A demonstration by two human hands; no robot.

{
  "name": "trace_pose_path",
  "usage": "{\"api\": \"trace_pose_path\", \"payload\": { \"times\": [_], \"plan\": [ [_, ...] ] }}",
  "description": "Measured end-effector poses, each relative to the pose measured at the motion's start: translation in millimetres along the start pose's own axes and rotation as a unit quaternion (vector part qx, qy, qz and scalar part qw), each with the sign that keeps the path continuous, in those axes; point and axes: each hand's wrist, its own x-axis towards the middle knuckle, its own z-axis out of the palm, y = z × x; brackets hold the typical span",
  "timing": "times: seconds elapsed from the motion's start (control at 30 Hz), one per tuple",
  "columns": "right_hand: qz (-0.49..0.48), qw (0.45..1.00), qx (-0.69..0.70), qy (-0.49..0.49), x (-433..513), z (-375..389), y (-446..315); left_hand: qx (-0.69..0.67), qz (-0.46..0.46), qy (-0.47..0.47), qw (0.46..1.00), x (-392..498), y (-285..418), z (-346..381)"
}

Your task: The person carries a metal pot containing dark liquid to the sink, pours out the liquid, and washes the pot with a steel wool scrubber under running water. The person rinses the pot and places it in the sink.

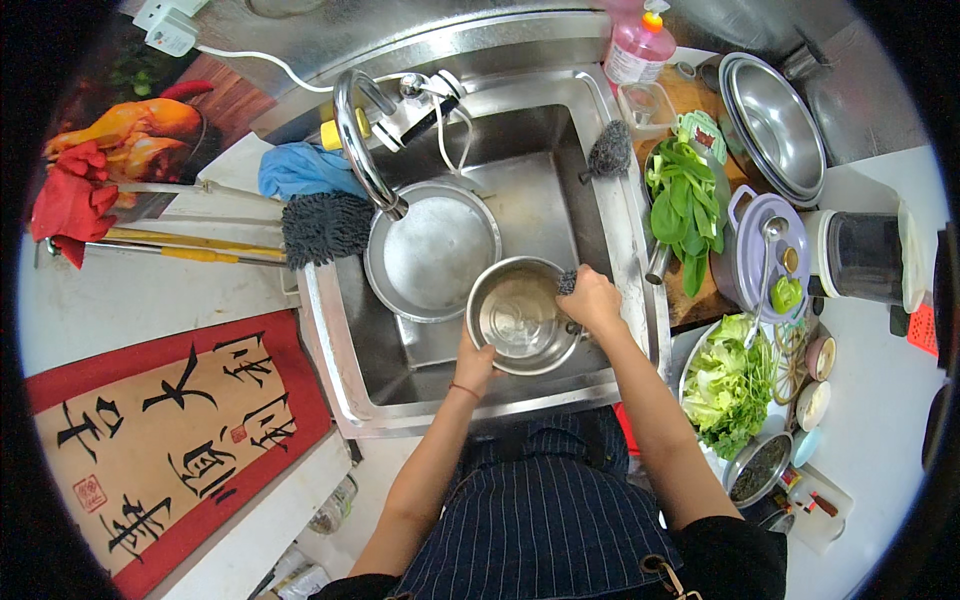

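Note:
A round stainless steel bowl (517,319) is held tilted over the front of the sink (517,210). My left hand (477,364) grips its near left rim. At its right rim my right hand (592,304) clutches a dark grey scouring pad (568,282), partly hidden by the fingers. Behind the bowl, a wider metal basin (431,251) with whitish, cloudy contents rests in the sink. The curved chrome faucet (352,142) hangs over that basin. I see no stream from its spout.
A grey scrubber (610,148) lies on the sink's right rim. To the left are a dark shaggy cloth (328,229) and a blue cloth (307,169). Leafy greens (679,202), a lilac pot (765,232) and a bowl of lettuce (724,375) stand right. A pink soap bottle (640,49) is behind.

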Motion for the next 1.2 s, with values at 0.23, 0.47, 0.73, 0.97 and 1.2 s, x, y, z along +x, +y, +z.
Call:
{"api": "trace_pose_path", "payload": {
  "times": [0.23, 0.47, 0.73, 0.97, 1.2],
  "plan": [
    [0.024, 1.000, 0.011, 0.011, 7, 48, 27, -0.021, -0.102, -0.017, 0.994, 27, -37, 9],
    [0.069, 0.998, -0.008, -0.003, 20, 98, 55, -0.044, -0.138, -0.062, 0.988, 76, -91, 7],
    [-0.077, 0.996, 0.015, 0.051, 19, 136, 44, -0.047, -0.195, -0.039, 0.979, 117, -129, 0],
    [-0.167, 0.957, -0.239, -0.006, 63, 218, 65, 0.224, -0.094, -0.024, 0.970, 129, -115, -19],
    [-0.156, 0.958, -0.191, -0.145, 46, 268, 46, 0.272, -0.066, 0.019, 0.960, 125, -119, 6]
  ]
}}
